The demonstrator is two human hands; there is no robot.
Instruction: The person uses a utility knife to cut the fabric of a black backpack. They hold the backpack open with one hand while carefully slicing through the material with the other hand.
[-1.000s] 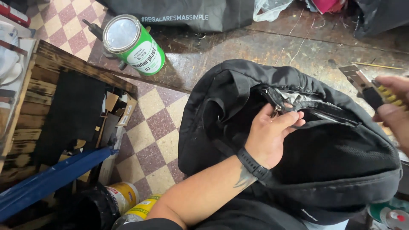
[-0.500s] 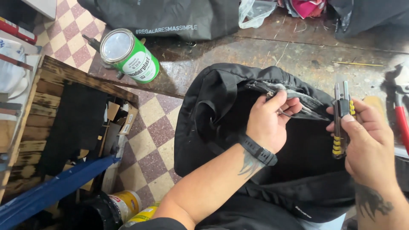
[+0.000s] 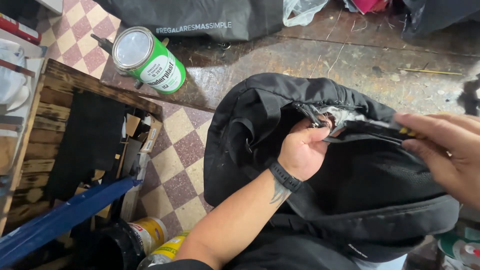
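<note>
A black backpack (image 3: 280, 115) lies in front of me, its zipper edge facing up. My left hand (image 3: 302, 149), with a black band on the wrist, pinches the bag's fabric just below the zipper. My right hand (image 3: 442, 152) comes in from the right and grips a folding tool with a black and yellow handle (image 3: 387, 131), laid flat against the zipper opening. The tool's tip touches the fabric next to my left fingers; its working end is hidden.
A green can with a metal lid (image 3: 148, 60) lies on the dark floor at the upper left. A wooden crate (image 3: 60, 95) with black fabric stands at the left, above a blue bar (image 3: 65, 215). Yellow cans (image 3: 150, 235) sit near the bottom. A black bag (image 3: 210, 17) lies at the back.
My right hand has swung the tool from upright down to flat and moved it left to the zipper. My left hand keeps its hold on the fabric.
</note>
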